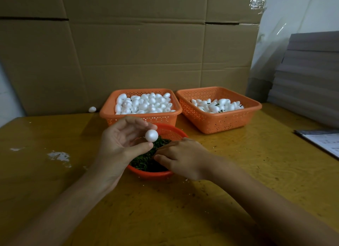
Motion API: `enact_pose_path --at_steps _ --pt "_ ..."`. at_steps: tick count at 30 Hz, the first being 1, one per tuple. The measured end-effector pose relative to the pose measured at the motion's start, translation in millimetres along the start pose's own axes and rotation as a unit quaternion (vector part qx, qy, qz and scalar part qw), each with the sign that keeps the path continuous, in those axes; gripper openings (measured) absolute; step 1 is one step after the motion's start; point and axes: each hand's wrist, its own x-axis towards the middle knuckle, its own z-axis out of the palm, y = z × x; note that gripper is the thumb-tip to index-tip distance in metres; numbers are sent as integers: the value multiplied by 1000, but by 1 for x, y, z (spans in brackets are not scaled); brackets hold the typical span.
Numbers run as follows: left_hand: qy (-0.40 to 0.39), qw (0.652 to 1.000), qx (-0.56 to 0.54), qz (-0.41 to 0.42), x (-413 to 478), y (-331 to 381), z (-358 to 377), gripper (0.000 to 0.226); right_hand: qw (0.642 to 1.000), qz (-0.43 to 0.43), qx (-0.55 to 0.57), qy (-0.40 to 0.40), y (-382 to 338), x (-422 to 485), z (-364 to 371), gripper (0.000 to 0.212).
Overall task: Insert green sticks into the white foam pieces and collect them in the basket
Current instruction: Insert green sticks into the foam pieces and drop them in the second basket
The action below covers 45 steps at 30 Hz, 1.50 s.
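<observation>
While left hand pinches foam piece, right hand rests in green sticks (grip unclear); round basket half hidden.

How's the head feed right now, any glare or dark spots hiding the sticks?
Head view: dim overall; the green sticks in the round basket merge into a dark mass, so single sticks at the right hand are unreadable; white glare patches on the table at left; the foam piece in the left hand is sharp; wide-angle bowing at the edges.
</observation>
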Motion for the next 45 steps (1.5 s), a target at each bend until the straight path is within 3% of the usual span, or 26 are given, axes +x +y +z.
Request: enact_pose_path --at_steps 10,21,27,34,38,45 --pt "-6 998 59 5 -1 3 2 31 1000 -8 8 15 0 0 1 48" --pt "19 998 42 -33 0 5 5 38 999 -16 17 22 -1 -1 0 44" --pt "23 999 21 -40 1 3 4 42 988 -13 142 55 3 1 -5 23" --pt "28 999 7 -34 3 -1 1 27 967 -39 224 113 12 7 2 10" --pt "44 998 -34 -26 3 -3 1 27 920 -28 355 165 20 8 2 7" --pt "80 996 -19 -25 3 -7 -1 30 808 -21 570 148 29 4 -5 17"
